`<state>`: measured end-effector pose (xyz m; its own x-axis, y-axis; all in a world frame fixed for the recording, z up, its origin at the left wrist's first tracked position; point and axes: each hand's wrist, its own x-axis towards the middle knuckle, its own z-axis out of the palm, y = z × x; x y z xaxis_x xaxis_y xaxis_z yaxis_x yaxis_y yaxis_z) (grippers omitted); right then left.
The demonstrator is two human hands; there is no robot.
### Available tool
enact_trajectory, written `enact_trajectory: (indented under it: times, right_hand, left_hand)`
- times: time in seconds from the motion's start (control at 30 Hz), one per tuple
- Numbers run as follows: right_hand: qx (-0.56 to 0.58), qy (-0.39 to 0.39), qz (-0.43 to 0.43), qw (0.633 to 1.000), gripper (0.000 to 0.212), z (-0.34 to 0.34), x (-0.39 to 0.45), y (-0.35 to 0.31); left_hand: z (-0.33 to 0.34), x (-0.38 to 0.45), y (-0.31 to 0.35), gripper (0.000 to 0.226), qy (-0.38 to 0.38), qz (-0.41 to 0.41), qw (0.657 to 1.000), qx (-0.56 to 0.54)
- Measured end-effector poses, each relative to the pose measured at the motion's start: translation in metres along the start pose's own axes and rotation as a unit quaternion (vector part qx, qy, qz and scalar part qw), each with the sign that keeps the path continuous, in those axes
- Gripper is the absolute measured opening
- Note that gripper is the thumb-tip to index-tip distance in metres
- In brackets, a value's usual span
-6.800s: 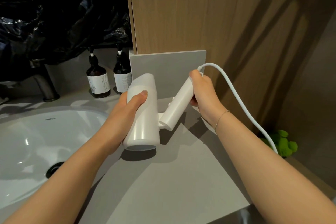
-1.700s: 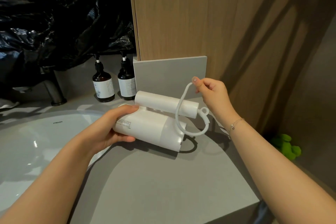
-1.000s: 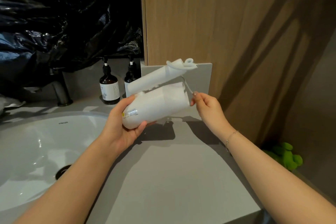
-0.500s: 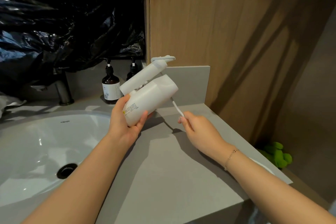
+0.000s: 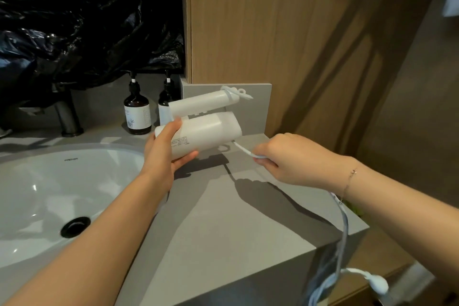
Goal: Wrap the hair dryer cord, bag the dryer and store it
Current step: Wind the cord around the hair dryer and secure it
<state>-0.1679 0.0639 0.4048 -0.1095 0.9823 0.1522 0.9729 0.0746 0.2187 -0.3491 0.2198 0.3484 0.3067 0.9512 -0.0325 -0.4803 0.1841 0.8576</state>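
Left hand (image 5: 166, 149) is wrapped around the barrel of the white hair dryer (image 5: 203, 131), holding it up off the grey desk (image 5: 223, 226), just right of the sink (image 5: 49, 194). The handle is folded flat along the barrel, and a bit of cord (image 5: 244, 150) is looped around the handle's end. Left fingers (image 5: 185, 160) curl under the barrel with the thumb on top, so it's a firm closed grip.

Right hand (image 5: 290, 159) sits just right of the dryer, fingers pressed together and pinching the cord, which runs tight from the barrel's far end to the hand. The rest of the cord drops under the right wrist and hangs over the desk edge, with the plug (image 5: 378, 283) dangling below, blurry.

2 brown pump bottles (image 5: 137, 114) stand behind the dryer, near the faucet (image 5: 67, 114). Black plastic sheeting (image 5: 87, 20) covers the wall above.
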Motion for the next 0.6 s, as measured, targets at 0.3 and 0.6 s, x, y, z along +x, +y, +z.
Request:
enact_trajectory:
  times: [0.3, 0.6]
  right_hand:
    - [-0.113, 0.102, -0.065, 0.986, 0.024, -0.018, 0.001, 0.018]
    - [0.148, 0.079, 0.229, 0.959, 0.038, -0.034, 0.006, 0.021]
  left_hand:
    - [0.007, -0.006, -0.007, 0.042, -0.042, -0.019, 0.998, 0.048]
    - [0.010, -0.006, -0.013, 0.047, -0.102, -0.022, 0.987, 0.119]
